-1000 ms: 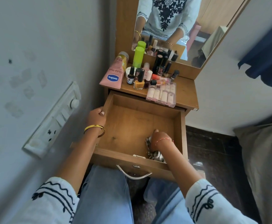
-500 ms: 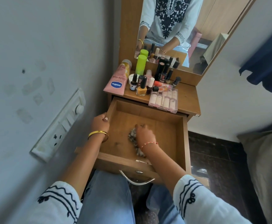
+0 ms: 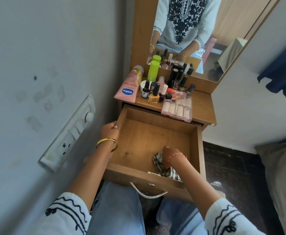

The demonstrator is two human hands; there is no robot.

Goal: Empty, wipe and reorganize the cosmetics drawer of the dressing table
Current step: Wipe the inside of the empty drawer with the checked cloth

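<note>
Your right hand, gripping the cloth, has swept back to the drawer's near right; your left hand still clasps its left wall, wiping continues.

Striped dark-and-white cloth, brown wooden drawer, lime-green bottle, pink tube

one drawer, one cloth, two hands, one mirror

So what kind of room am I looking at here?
Most likely a bedroom corner at home: a wooden dressing table with a mirror, its top crowded with nail polish bottles and a pink Vaseline tube, and what looks like a bed edge on the right.
</note>
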